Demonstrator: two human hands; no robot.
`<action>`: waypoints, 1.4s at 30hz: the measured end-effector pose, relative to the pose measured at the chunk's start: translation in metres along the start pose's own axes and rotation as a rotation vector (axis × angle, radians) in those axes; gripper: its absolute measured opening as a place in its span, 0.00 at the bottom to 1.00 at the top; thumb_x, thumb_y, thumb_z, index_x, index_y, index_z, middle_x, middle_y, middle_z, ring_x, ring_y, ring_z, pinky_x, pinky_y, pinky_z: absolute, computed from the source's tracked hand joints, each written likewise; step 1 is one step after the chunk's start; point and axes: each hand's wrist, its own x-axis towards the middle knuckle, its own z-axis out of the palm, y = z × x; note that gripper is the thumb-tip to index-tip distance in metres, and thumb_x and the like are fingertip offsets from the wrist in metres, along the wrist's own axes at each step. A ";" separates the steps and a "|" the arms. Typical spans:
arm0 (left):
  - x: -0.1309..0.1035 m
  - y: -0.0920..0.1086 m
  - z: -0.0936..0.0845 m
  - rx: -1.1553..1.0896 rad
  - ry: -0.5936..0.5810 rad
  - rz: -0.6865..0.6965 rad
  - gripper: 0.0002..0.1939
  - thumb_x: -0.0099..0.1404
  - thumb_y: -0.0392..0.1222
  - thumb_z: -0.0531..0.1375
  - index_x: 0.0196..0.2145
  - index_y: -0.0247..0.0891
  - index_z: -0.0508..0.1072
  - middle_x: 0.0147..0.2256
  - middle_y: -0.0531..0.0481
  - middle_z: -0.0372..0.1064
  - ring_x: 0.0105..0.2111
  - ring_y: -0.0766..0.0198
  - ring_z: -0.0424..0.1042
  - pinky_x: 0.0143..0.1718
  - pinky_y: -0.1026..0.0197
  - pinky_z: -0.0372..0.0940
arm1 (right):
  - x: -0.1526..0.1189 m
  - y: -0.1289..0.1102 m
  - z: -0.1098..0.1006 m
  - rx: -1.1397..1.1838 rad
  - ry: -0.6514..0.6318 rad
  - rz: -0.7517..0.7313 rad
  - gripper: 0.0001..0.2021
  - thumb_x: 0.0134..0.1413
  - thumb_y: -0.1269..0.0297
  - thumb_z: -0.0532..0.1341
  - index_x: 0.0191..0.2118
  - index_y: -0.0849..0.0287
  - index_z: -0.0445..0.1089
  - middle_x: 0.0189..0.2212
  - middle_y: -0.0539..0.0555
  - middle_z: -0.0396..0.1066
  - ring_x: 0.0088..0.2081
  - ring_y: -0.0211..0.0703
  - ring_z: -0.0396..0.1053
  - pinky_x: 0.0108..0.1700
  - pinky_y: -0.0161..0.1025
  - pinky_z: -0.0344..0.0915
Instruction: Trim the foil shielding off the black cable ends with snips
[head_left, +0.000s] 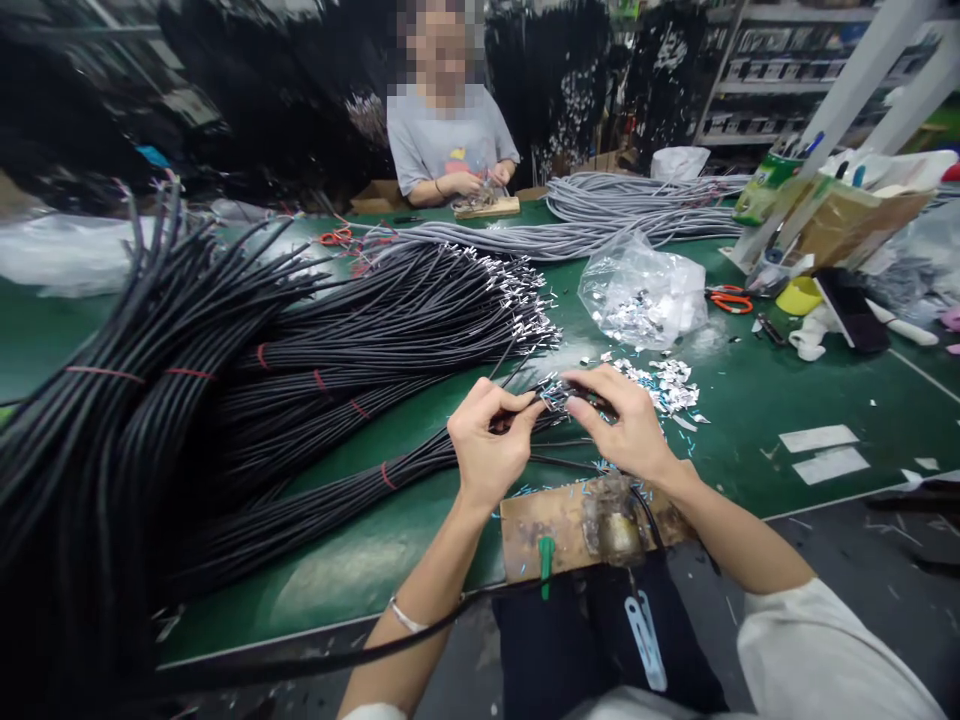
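- Hanging at the near edge of one wooden board (521, 545), one pale blue clip (646, 640) is seen; one green handle (547, 567) and one metal block (621, 530) are carried by the board, perhaps placed for easy reach.
- Black cables (431, 457) are pinched near their tips by the left hand (495, 435), above the table (420, 535), probably so that the ends are kept steady. The right hand (619, 420) is set just beside them, fingers curled; whether it is clamped on the dark thing under it cannot be told. Two hands are used, nearly together.
- Two white strips (819, 438) are laid flat at the right, well apart from the hands.
- Bigger black bundles (375, 320) are stacked at the left, tips mostly gathered, likely for order. Five red bands can be counted there, one more on the near bundle; single cables cannot be counted.
- Beyond one heap of scraps (671, 385), one clear bag (645, 290) is placed, perhaps for waste.
- One pair of orange-handled scissors (730, 298) is left beside the bag.
- Farthest, grey cables (622, 205) are spread, and one seated person (454, 140) is seen.
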 end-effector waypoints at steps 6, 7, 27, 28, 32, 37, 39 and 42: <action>-0.004 0.003 0.000 0.106 0.036 0.072 0.06 0.56 0.34 0.65 0.23 0.37 0.71 0.22 0.56 0.62 0.22 0.71 0.60 0.24 0.66 0.55 | -0.001 -0.004 0.001 0.030 -0.026 0.024 0.12 0.58 0.61 0.58 0.45 0.54 0.73 0.35 0.53 0.74 0.35 0.40 0.70 0.39 0.39 0.65; -0.005 0.003 0.000 0.117 0.035 0.083 0.06 0.56 0.34 0.65 0.23 0.37 0.71 0.23 0.55 0.63 0.22 0.71 0.60 0.24 0.66 0.56 | -0.001 -0.004 0.002 0.028 -0.026 0.031 0.12 0.58 0.61 0.58 0.45 0.54 0.74 0.34 0.53 0.74 0.35 0.40 0.70 0.38 0.39 0.65; -0.005 0.002 0.002 0.099 0.007 0.124 0.05 0.54 0.32 0.65 0.24 0.36 0.72 0.21 0.56 0.63 0.20 0.74 0.60 0.21 0.68 0.55 | -0.001 -0.003 0.002 -0.027 0.012 0.035 0.11 0.57 0.61 0.60 0.41 0.58 0.76 0.31 0.53 0.75 0.32 0.38 0.71 0.34 0.37 0.64; -0.005 0.002 0.002 0.092 -0.003 0.112 0.05 0.54 0.32 0.65 0.24 0.36 0.72 0.21 0.56 0.63 0.20 0.74 0.59 0.21 0.68 0.55 | 0.000 -0.003 0.002 -0.018 0.004 0.039 0.11 0.57 0.61 0.60 0.41 0.59 0.76 0.31 0.53 0.75 0.32 0.38 0.71 0.34 0.37 0.64; -0.003 0.004 0.001 0.088 0.000 0.101 0.05 0.55 0.33 0.65 0.24 0.36 0.73 0.21 0.56 0.62 0.20 0.74 0.58 0.20 0.68 0.55 | 0.001 -0.003 0.000 0.010 -0.018 0.050 0.11 0.57 0.62 0.59 0.41 0.59 0.76 0.31 0.53 0.75 0.33 0.38 0.71 0.35 0.37 0.65; -0.004 0.003 0.002 0.096 -0.005 0.107 0.04 0.54 0.33 0.65 0.24 0.35 0.73 0.21 0.56 0.63 0.21 0.74 0.59 0.21 0.68 0.55 | 0.001 -0.003 0.000 0.015 0.000 0.030 0.10 0.57 0.63 0.60 0.41 0.59 0.76 0.31 0.53 0.75 0.32 0.38 0.71 0.35 0.37 0.65; -0.005 0.003 0.002 0.099 -0.005 0.106 0.05 0.55 0.33 0.65 0.24 0.35 0.73 0.21 0.55 0.63 0.21 0.73 0.60 0.22 0.68 0.56 | 0.000 -0.003 0.001 0.005 0.009 0.021 0.10 0.57 0.63 0.60 0.41 0.59 0.76 0.31 0.53 0.75 0.32 0.38 0.71 0.35 0.36 0.66; -0.005 0.002 0.002 0.105 -0.001 0.109 0.05 0.55 0.33 0.65 0.24 0.35 0.72 0.21 0.55 0.64 0.21 0.73 0.60 0.22 0.67 0.56 | 0.000 -0.002 0.001 -0.021 0.013 0.011 0.10 0.57 0.62 0.60 0.41 0.58 0.76 0.32 0.53 0.76 0.33 0.38 0.72 0.35 0.37 0.66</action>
